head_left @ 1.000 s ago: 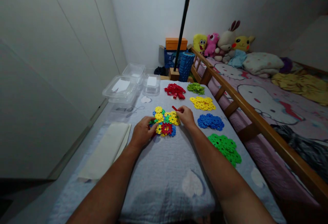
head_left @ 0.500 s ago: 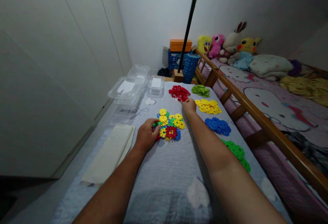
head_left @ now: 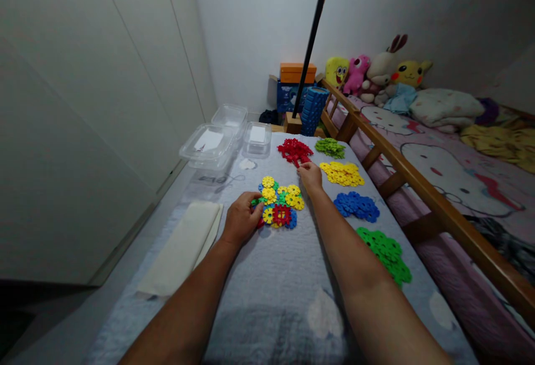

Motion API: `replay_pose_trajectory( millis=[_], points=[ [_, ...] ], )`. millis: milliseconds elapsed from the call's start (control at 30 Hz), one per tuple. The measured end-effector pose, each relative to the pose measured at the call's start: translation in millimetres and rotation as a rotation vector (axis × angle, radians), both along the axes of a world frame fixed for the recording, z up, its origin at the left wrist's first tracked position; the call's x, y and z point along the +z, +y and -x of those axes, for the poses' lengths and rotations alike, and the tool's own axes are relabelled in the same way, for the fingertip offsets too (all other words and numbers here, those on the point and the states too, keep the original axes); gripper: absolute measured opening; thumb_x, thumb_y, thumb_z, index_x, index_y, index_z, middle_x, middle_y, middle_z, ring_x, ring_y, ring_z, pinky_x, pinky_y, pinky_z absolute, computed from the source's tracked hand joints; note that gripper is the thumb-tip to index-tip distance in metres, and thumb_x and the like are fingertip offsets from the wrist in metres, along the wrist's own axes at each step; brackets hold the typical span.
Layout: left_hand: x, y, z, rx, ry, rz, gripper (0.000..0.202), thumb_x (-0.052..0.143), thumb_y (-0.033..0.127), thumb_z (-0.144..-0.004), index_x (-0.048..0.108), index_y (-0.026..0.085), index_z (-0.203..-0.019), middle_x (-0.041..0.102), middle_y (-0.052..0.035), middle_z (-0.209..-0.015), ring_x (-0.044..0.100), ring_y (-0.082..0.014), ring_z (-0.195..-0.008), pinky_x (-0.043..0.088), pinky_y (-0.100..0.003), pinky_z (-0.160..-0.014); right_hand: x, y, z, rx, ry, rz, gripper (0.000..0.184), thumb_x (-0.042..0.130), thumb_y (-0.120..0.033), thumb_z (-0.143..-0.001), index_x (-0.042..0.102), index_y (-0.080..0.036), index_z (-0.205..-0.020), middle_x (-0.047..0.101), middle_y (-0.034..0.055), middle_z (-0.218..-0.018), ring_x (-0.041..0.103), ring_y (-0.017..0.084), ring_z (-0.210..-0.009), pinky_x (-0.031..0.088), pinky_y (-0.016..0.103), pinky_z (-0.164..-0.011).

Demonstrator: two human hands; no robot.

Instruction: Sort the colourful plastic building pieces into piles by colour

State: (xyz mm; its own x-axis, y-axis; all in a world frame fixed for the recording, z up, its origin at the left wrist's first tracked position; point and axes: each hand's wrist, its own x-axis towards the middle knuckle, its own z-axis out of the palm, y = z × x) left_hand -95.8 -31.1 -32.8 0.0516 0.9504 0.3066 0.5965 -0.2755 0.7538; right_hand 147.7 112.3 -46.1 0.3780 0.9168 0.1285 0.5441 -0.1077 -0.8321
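Observation:
A flat cluster of joined plastic flower discs, yellow, red, blue and green, lies on a pale quilted table cover. My left hand rests closed on the cluster's left edge, fingers pressed on the discs. My right hand reaches just past the cluster to the near edge of the red disc pile, fingertips pinched at a red piece there. Sorted piles lie to the right: light green, yellow, blue and green.
Clear plastic boxes stand at the back left, a folded white cloth at the left. A black pole rises behind the table. A wooden bed rail runs along the right; plush toys sit on the bed.
My right hand left the cluster's right edge and moved up to the red pile, then drew back slightly. The left hand stayed on the cluster.

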Motion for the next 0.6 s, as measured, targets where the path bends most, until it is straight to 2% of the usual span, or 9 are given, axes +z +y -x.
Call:
replay_pose_trajectory(
  millis=[100, 200, 267, 333, 400, 467, 600],
  points=[
    [1.0, -0.3, -0.1, 0.007, -0.004, 0.002, 0.024, 0.058, 0.03, -0.089, 0.071, 0.019, -0.105, 0.073, -0.0061, -0.098, 0.065, -0.0181, -0.08, 0.052, -0.031, -0.079, -1.2, -14.2, -0.3, 0.043, 0.049, -0.027, 0.018, 0.055, -0.028, -0.068, 0.067, -0.021, -0.078, 0.071, 0.0021, -0.081, 0.064, 0.019, -0.08, 0.048, 0.028, -0.073],
    [2.1, 0.5, 0.7, 0.025, -0.013, 0.005, 0.024, 0.058, 0.03, -0.089, 0.071, 0.019, -0.106, 0.073, -0.0066, -0.101, 0.064, -0.0178, -0.079, 0.052, -0.032, -0.08, 5.3, -30.6, 1.7, 0.129, 0.091, -0.049, 0.016, 0.054, -0.028, -0.068, 0.066, -0.02, -0.076, 0.069, 0.0015, -0.079, 0.064, 0.018, -0.08, 0.049, 0.028, -0.076],
    [2.7, 1.6, 1.4, 0.052, -0.021, 0.009, 0.025, 0.059, 0.03, -0.088, 0.071, 0.018, -0.106, 0.073, -0.0068, -0.102, 0.063, -0.0173, -0.077, 0.052, -0.032, -0.079, 14.0, -41.6, 3.8, 0.235, 0.106, -0.038, 0.015, 0.056, -0.028, -0.069, 0.066, -0.019, -0.076, 0.068, 0.0012, -0.077, 0.062, 0.017, -0.077, 0.048, 0.028, -0.074],
    [3.6, 2.5, 1.9, 0.081, -0.031, 0.018, 0.024, 0.059, 0.029, -0.087, 0.071, 0.018, -0.105, 0.072, -0.0068, -0.102, 0.062, -0.0168, -0.075, 0.051, -0.032, -0.078, 25.7, -51.8, 6.4, 0.42, 0.091, 0.022, 0.014, 0.059, -0.028, -0.071, 0.067, -0.018, -0.077, 0.067, 0.0011, -0.075, 0.06, 0.016, -0.072, 0.046, 0.027, -0.069],
    [4.5, 3.2, 2.0, 0.098, -0.043, 0.027, 0.024, 0.059, 0.029, -0.086, 0.071, 0.018, -0.103, 0.072, -0.0066, -0.101, 0.061, -0.0163, -0.073, 0.051, -0.032, -0.076, 38.9, -60.9, 10.0, 0.644, 0.023, 0.142, 0.015, 0.063, -0.029, -0.074, 0.069, -0.016, -0.079, 0.066, 0.0009, -0.073, 0.058, 0.015, -0.067, 0.043, 0.026, -0.064],
    [5.1, 3.5, 2.0, 0.112, -0.054, 0.028, 0.023, 0.06, 0.03, -0.086, 0.071, 0.018, -0.102, 0.071, -0.0062, -0.098, 0.06, -0.0162, -0.072, 0.051, -0.032, -0.075, 51.7, -68.5, 15.2, 0.807, -0.105, 0.266, 0.015, 0.069, -0.028, -0.075, 0.071, -0.015, -0.083, 0.066, 0.0004, -0.073, 0.056, 0.013, -0.066, 0.04, 0.024, -0.061],
    [5.1, 4.0, 3.5, 0.135, -0.056, 0.017, 0.023, 0.058, 0.028, -0.085, 0.071, 0.018, -0.101, 0.071, -0.0064, -0.099, 0.06, -0.0163, -0.072, 0.051, -0.032, -0.077, 70.0, -80.3, 29.5, 0.913, -0.41, 0.363, 0.024, 0.079, -0.022, -0.071, 0.073, -0.017, -0.094, 0.067, 0.0001, -0.08, 0.055, 0.013, -0.068, 0.036, 0.023, -0.06]
  ],
)
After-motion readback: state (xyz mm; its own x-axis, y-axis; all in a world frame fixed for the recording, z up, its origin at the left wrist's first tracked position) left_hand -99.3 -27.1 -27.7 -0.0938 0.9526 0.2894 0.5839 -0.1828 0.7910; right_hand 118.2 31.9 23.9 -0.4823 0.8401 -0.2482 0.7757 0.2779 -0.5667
